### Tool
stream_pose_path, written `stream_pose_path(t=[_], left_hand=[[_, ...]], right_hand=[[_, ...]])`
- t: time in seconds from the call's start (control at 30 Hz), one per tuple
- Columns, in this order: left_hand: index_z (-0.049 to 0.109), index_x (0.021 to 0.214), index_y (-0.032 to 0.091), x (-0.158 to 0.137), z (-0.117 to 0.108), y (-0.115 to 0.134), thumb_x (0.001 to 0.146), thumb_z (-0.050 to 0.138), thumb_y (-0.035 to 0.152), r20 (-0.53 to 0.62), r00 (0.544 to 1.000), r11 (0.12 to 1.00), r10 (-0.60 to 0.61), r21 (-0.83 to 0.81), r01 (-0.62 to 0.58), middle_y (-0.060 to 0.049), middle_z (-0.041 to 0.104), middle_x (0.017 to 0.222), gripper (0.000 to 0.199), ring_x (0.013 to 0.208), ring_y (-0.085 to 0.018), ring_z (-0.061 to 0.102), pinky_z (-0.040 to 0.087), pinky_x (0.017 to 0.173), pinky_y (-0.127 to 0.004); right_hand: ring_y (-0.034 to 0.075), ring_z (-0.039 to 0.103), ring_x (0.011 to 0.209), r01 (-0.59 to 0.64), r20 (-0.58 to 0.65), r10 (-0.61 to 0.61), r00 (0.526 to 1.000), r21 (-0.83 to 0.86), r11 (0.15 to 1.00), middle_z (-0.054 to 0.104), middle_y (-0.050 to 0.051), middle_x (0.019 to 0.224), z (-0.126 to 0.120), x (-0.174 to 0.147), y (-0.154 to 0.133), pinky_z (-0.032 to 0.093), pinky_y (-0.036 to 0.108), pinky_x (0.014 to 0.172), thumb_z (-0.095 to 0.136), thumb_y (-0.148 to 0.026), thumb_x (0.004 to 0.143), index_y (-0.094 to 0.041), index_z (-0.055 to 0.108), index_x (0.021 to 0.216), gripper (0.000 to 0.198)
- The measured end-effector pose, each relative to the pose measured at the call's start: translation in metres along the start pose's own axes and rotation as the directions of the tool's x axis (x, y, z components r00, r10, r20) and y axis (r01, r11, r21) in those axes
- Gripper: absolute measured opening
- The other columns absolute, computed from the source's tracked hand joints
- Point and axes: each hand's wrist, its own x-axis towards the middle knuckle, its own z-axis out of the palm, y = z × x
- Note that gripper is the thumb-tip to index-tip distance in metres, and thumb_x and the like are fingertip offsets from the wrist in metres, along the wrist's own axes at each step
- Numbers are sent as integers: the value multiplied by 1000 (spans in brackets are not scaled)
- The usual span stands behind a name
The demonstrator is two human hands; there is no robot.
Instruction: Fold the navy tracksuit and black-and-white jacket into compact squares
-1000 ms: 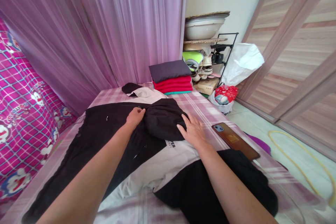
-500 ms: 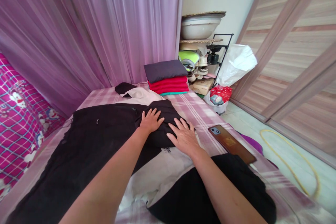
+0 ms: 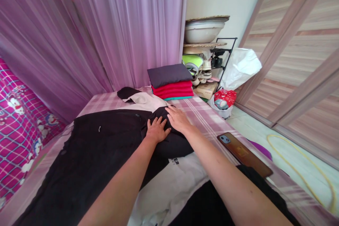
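A pair of black trousers point(image 3: 106, 144) lies spread on the bed, its right end folded over into a thicker bundle. My left hand point(image 3: 158, 129) rests on that folded part with its fingers spread. Against the bundle's far right edge, my right hand point(image 3: 178, 118) lies flat with fingers stretched out. Both palms face down, and neither holds anything. Underneath is a white and black shirt point(image 3: 169, 183) with dark lettering, partly covered by the trousers and my forearms. One dark-ended sleeve point(image 3: 125, 93) sticks out beyond the trousers.
Folded clothes point(image 3: 172, 88) in grey, red and teal are stacked at the bed's far edge. A phone point(image 3: 245, 153) lies to the right on the plaid sheet point(image 3: 209, 123). Behind stand a shoe rack point(image 3: 225, 63) and bags point(image 3: 225, 99). A purple curtain point(image 3: 132, 24) hangs at the back.
My right hand has moved away from me and left across the bundle to its far edge. My left hand stays on the fabric. The view has shifted slightly.
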Motion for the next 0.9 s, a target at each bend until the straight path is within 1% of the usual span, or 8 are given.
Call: stream_pose_path(t=[0.1, 0.23, 0.33, 0.47, 0.57, 0.67, 0.8, 0.9], left_hand=[[41, 149, 24, -1, 3, -2, 94, 36, 58, -25, 1000, 1000, -6, -18, 6, -9, 32, 160, 64, 149, -32, 24, 10, 119, -64], [39, 150, 22, 0, 9, -4, 97, 28, 56, -102, 994, 998, -50, -33, 47, -7, 31, 161, 64, 149, -27, 24, 11, 122, -56], [39, 150, 22, 2, 10, -4, 96, 28, 56, -73, 995, 997, -74, -31, 72, -6, 29, 162, 65, 149, -27, 23, 12, 122, -54], [40, 149, 22, 5, 7, -3, 93, 37, 56, -13, 997, 996, -80, -35, 79, -7, 31, 161, 65, 149, -29, 24, 13, 121, -57], [42, 148, 22, 5, 6, -2, 93, 39, 54, -59, 996, 997, -71, -41, 69, -8, 33, 160, 64, 148, -29, 25, 13, 121, -57], [42, 148, 20, 1, 8, -3, 94, 38, 53, -97, 993, 997, -64, -56, 59, -8, 33, 160, 64, 148, -28, 26, 13, 121, -57], [46, 146, 21, -4, 12, -5, 96, 33, 53, -168, 984, 996, -54, -85, 40, -6, 38, 157, 61, 147, -28, 29, 15, 121, -56], [46, 146, 23, 0, 11, -7, 97, 29, 55, -171, 984, 996, -45, -84, 31, -6, 37, 158, 61, 147, -27, 29, 16, 121, -56]], right_hand=[[23, 36, 143, -60, 101, 62, 993, -26, 998, 42, 8, 154, 24, 22, 6, 31, 46, 115, 34, -22, 98, -20, 48, 146, 49], [24, 30, 146, -129, 177, 137, 975, -55, 990, 36, 6, 158, 48, 25, 18, 28, 51, 117, 30, -25, 100, -19, 44, 148, 51], [22, 27, 147, -129, 215, 140, 967, -63, 990, 34, 5, 159, 48, 25, 20, 26, 49, 118, 28, -26, 100, -18, 42, 150, 52], [23, 25, 148, -158, 294, 175, 940, -79, 984, 31, 6, 160, 31, 27, 10, 25, 49, 118, 29, -29, 100, -17, 41, 150, 53], [26, 30, 145, -200, 297, 225, 928, -113, 973, 35, 9, 158, 16, 13, -1, 26, 52, 116, 33, -33, 99, -18, 44, 148, 52], [28, 35, 143, -210, 227, 237, 945, -136, 968, 40, 12, 155, 10, -20, -6, 27, 54, 114, 30, -38, 100, -19, 47, 146, 52], [31, 26, 147, -157, 169, 190, 967, -187, 970, 28, 11, 161, 19, -59, -2, 21, 59, 114, 31, -46, 100, -24, 38, 152, 56], [31, 24, 147, -166, 151, 200, 968, -211, 963, 26, 11, 162, 26, -65, -1, 19, 60, 114, 33, -47, 100, -26, 36, 152, 57]])
